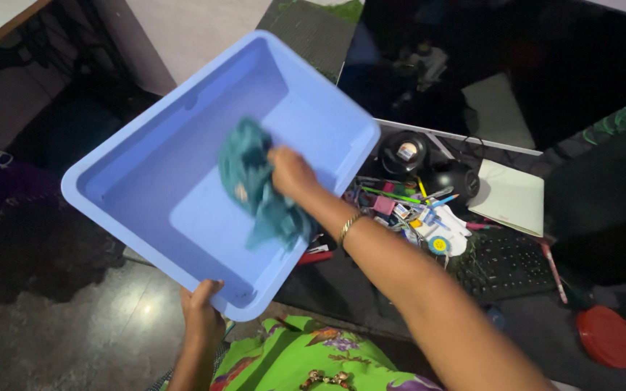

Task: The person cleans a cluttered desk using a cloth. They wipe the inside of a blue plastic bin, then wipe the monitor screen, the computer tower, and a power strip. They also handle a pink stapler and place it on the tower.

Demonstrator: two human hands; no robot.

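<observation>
While right hand [291,174] clenches teal cloth [259,188] against blue tub [146,195] floor | left hand [201,308] grips near rim | step judged: wiping interior | next: corners call for firmer hold.

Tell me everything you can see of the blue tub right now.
The blue tub is a shallow rectangular tray of light blue plastic, with rounded corners and a flared rim. It is tilted up off the desk, open side toward the camera. The left hand grips its near rim from below. The right hand presses a crumpled teal cloth against its inner floor. Nothing else shows inside it.
</observation>
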